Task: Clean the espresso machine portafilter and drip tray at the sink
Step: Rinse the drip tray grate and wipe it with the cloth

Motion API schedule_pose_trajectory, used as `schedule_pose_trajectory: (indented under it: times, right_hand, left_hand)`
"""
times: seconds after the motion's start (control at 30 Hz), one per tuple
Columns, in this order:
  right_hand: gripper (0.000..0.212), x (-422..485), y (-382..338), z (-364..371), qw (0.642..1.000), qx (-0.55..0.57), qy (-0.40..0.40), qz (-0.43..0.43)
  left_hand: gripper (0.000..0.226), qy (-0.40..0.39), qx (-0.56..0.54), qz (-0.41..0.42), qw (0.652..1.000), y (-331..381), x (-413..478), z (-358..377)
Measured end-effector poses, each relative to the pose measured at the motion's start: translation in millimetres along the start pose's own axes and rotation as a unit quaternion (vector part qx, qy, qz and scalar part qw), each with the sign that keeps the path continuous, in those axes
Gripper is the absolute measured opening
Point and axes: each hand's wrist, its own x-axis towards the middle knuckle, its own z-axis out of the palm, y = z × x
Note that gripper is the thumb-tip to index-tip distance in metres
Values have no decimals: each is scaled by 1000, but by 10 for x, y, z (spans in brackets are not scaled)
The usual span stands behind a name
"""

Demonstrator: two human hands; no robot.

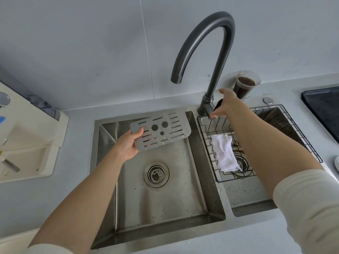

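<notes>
Left hand (128, 145) grips the slotted drip tray grate (165, 132) by one end, thumb on top and fingers beneath, holding it tilted over the left basin of the sink (198, 180), below the tap (211, 43) spout. Right hand (226, 104) curls round the tap lever (218, 104); no water is running. Droplets on the grate suggest a rinse is under way or just done. Portafilter not visible, so its cleaning is probably still to do.
</notes>
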Motion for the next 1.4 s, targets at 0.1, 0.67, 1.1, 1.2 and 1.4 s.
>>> schedule_pose_trajectory:
  times: [0.1,0.67,1.1,1.2,1.4]
  right_hand:
    - [81,90,27,-99,994,104,-37,23]
    - [60,532,1105,-953,882,-443,150,-55]
    - [74,779,1369,-996,839,-514,175,-31]
    - [71,758,1365,-985,851,-501,156,-28]
    - [50,701,1349,-960,883,-447,118,-86]
  left_hand:
    - [21,5,6,-1,1000,-20,-35,-26]
    - [16,105,83,5,991,-69,-208,-23]
    - [19,140,175,2,975,-146,-255,178]
    - [20,151,157,-3,976,-175,-263,206]
    - [20,160,123,9,979,-208,-335,278]
